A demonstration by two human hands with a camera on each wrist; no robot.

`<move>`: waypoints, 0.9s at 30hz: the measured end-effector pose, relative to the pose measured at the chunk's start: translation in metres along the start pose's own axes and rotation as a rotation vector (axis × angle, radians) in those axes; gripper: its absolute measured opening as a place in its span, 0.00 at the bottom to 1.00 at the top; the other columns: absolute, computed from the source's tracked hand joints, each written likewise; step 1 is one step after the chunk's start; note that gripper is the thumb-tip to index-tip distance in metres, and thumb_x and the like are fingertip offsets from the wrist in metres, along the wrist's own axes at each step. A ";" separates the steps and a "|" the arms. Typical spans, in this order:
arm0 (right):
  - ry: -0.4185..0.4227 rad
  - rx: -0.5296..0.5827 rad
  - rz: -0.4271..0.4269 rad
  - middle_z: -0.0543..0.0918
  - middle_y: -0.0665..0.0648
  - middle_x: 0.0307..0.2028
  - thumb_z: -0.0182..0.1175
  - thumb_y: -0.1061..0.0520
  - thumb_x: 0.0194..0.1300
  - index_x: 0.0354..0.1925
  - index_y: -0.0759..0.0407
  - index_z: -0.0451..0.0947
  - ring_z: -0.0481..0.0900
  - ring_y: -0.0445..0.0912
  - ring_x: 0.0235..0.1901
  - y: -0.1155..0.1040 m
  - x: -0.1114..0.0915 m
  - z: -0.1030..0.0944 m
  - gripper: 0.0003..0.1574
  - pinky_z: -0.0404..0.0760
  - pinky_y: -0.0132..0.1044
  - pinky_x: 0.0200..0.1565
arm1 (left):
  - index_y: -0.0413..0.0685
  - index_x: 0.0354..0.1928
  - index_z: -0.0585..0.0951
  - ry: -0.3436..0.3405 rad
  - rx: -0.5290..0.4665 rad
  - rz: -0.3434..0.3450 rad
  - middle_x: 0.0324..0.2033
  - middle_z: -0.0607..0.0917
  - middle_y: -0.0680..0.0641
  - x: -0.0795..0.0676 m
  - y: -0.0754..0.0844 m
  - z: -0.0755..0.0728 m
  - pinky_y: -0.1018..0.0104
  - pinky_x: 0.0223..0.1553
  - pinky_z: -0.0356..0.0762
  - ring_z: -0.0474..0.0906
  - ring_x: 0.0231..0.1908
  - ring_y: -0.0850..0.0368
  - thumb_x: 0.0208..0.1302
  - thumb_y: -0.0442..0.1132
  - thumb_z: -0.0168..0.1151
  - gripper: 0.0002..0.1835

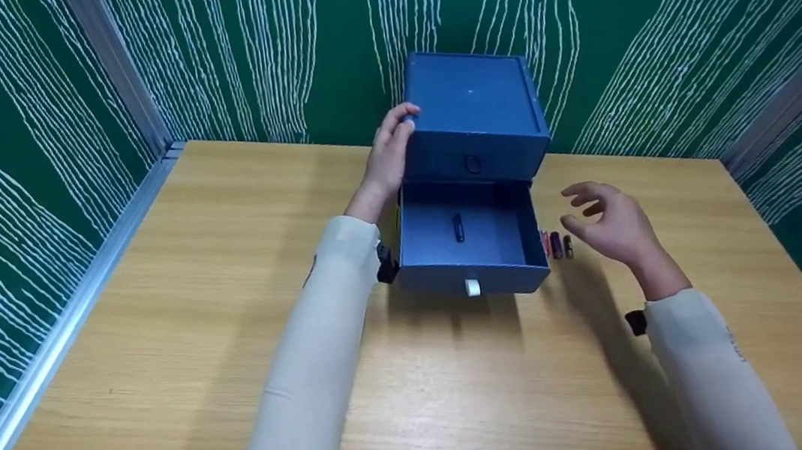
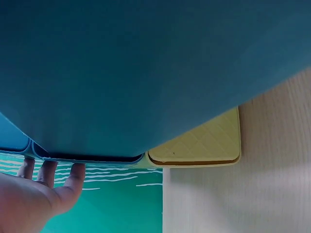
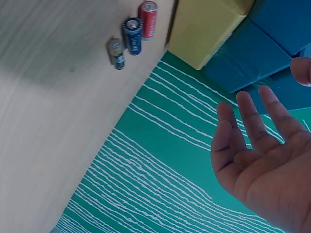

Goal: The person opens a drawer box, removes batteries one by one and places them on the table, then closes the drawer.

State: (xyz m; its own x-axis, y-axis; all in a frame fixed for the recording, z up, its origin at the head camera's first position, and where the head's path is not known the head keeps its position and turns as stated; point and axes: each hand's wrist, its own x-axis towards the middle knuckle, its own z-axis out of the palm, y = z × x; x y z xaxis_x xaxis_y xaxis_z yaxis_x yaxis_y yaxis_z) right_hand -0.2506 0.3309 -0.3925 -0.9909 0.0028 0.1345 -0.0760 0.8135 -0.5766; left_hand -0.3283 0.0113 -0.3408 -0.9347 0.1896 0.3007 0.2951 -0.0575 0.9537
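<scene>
A blue drawer unit [image 1: 473, 96] stands against the back wall, and below its top part a blue drawer [image 1: 429, 240] with a white pull tab [image 1: 473, 288] is pulled out. Inside that drawer lies a small, dark, slim object [image 1: 458, 227]. My left hand [image 1: 387, 152] rests on the unit's left side, fingertips at its upper edge. In the left wrist view, the fingers [image 2: 73, 182] touch the blue casing. My right hand [image 1: 608, 222] hovers right of the drawer, loosely bent and holding nothing. Near it stand a red can [image 3: 148, 22], a blue can [image 3: 132, 38] and a smaller pale cylinder [image 3: 116, 54].
A yellow section [image 2: 204, 141] with a quilted pattern forms the unit's lowest level. The unit is on a wooden table [image 1: 263, 271]. Green walls [image 1: 343, 50] with white wavy lines enclose the table's back and sides.
</scene>
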 end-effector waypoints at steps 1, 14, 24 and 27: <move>0.003 0.006 -0.002 0.72 0.57 0.50 0.55 0.40 0.54 0.52 0.47 0.68 0.70 0.55 0.47 -0.001 0.000 0.000 0.28 0.74 0.52 0.41 | 0.50 0.54 0.67 0.002 -0.002 -0.003 0.58 0.64 0.54 0.000 0.000 0.000 0.63 0.58 0.54 0.56 0.57 0.60 0.68 0.41 0.36 0.16; 0.073 0.051 -0.074 0.75 0.56 0.46 0.57 0.44 0.54 0.49 0.47 0.71 0.73 0.54 0.44 -0.006 0.000 -0.002 0.24 0.73 0.52 0.42 | 0.48 0.54 0.67 0.004 0.039 0.041 0.57 0.66 0.53 0.000 -0.002 -0.001 0.66 0.57 0.54 0.56 0.57 0.61 0.67 0.39 0.36 0.17; 0.080 0.081 -0.107 0.75 0.55 0.46 0.57 0.46 0.54 0.48 0.48 0.72 0.74 0.53 0.43 -0.016 -0.003 -0.003 0.22 0.73 0.51 0.43 | 0.50 0.54 0.67 0.000 0.034 0.031 0.57 0.66 0.54 0.001 -0.003 0.000 0.66 0.57 0.55 0.56 0.57 0.61 0.67 0.41 0.36 0.16; 0.083 0.086 -0.127 0.76 0.55 0.45 0.58 0.47 0.54 0.47 0.48 0.72 0.74 0.53 0.42 -0.021 -0.003 -0.003 0.20 0.73 0.51 0.44 | 0.49 0.54 0.67 0.001 0.033 0.036 0.57 0.66 0.54 0.001 -0.003 0.000 0.65 0.57 0.55 0.57 0.56 0.60 0.67 0.40 0.36 0.16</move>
State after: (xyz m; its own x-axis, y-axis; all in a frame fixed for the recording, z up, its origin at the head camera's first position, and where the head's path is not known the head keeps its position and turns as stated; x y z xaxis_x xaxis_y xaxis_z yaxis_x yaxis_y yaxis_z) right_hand -0.2455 0.3152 -0.3786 -0.9603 -0.0462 0.2752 -0.2133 0.7573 -0.6172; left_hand -0.3298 0.0113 -0.3432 -0.9234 0.1870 0.3351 0.3351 -0.0324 0.9416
